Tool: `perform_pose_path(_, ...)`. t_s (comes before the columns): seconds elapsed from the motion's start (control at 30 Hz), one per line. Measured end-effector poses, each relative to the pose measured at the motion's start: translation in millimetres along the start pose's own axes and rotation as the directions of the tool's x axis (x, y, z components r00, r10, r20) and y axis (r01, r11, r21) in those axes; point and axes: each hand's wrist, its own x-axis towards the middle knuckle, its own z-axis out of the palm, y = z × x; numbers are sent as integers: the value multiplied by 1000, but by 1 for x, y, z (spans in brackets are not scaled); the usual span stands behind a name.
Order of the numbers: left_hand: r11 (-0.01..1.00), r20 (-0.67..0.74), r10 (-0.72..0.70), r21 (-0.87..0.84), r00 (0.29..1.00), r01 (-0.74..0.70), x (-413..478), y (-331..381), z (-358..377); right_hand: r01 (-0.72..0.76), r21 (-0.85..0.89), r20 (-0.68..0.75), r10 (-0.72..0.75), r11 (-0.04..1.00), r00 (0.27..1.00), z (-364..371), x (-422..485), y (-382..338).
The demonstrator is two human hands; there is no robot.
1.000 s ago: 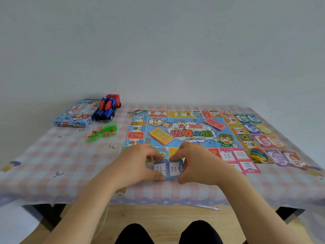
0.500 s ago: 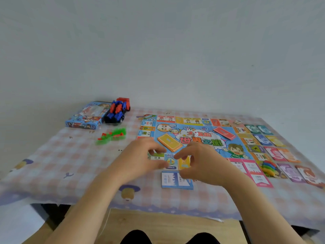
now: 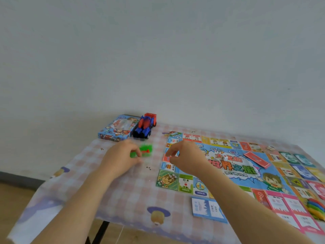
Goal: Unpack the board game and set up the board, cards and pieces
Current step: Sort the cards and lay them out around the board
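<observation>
The colourful game board [image 3: 228, 166] lies flat on the checked tablecloth [image 3: 123, 187]. A red card deck [image 3: 256, 159] and a white die [image 3: 224, 157] sit on it. Blue cards [image 3: 207, 208] lie at the board's near edge. A small pile of green and red pieces [image 3: 146, 150] lies left of the board. My left hand [image 3: 121, 159] is at that pile, fingers curled round its near green piece. My right hand [image 3: 184, 159] hovers over the board's left edge, fingers loosely bent and holding nothing. It hides part of the board.
The game box [image 3: 117, 128] and a red and blue toy truck [image 3: 145, 127] stand at the back left. Pink cards [image 3: 290, 206], stacked coloured tokens [image 3: 316, 207] and rows of cards [image 3: 302, 169] fill the right side. The table's left and near edges are close.
Both hands let go of the blue cards, which now lie on the table. My left hand moved left and back to the green pieces. The right hand followed over the board's left edge.
</observation>
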Motion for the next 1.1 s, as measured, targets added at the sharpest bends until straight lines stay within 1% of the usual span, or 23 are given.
perform_pose_path(0.07, 1000, -15, 15, -15, 1000, -16, -2, -1, 2, -30, 13, -11, 30, 999, 999, 8, 7, -1)
perform_pose_path(0.17, 994, 33, 55, -93, 998, -52, -3, -3, 3, -70, 33, -37, 71, 997, 997, 19, 18, -3)
perform_pose_path(0.23, 988, 45, 57, -144, 997, -50, -3, -5, 1, -89, 34, -46, 90, 995, 995, 23, 25, -7)
perform_pose_path(0.27, 988, 31, 36, -148, 999, -31, -3, -7, 0, -93, 29, -47, 94, 995, 994, 23, 28, -9)
perform_pose_path(0.33, 993, 21, -61, -103, 998, 63, -4, -14, -4, -86, 17, -37, 86, 996, 996, 24, 34, -14)
perform_pose_path(0.43, 979, 138, -201, 7, 970, 202, -6, -21, -13, -61, -6, -14, 61, 998, 998, 26, 43, -21)
perform_pose_path(0.5, 972, 174, -232, 13, 957, 234, -7, -21, -16, -56, -11, -7, 56, 998, 998, 29, 47, -24)
perform_pose_path(0.53, 972, 169, -230, -7, 959, 234, -8, -22, -18, -55, -8, -14, 55, 998, 998, 29, 48, -26)
perform_pose_path(0.6, 970, 174, -199, -101, 964, 219, -8, -26, -23, -41, -7, -51, 40, 999, 998, 28, 50, -28)
perform_pose_path(0.67, 960, 208, -123, -223, 970, 170, -6, -31, -29, 17, -45, -80, -21, 999, 997, 22, 51, -32)
perform_pose_path(0.7, 951, 230, -81, -273, 970, 144, -4, -31, -33, 56, -76, -68, -61, 996, 996, 18, 52, -33)
perform_pose_path(0.77, 934, 274, -11, -340, 962, 107, 1, -29, -40, 112, -130, 6, -112, 985, 994, 11, 52, -38)
perform_pose_path(0.83, 925, 305, 34, -369, 952, 85, 9, -26, -46, 137, -175, 109, -120, 975, 987, 7, 53, -43)
perform_pose_path(0.9, 925, 338, 59, -372, 939, 75, 18, -24, -48, 141, -203, 153, -111, 969, 982, 7, 54, -44)
perform_pose_path(1.03, 917, 383, 73, -388, 921, 89, 30, -24, -48, 57, -100, 23, -55, 993, 998, 10, 61, -38)
perform_pose_path(1.1, 926, 378, 74, -370, 923, 77, 35, -24, -50, 18, -66, -4, -18, 998, 1000, 12, 65, -38)
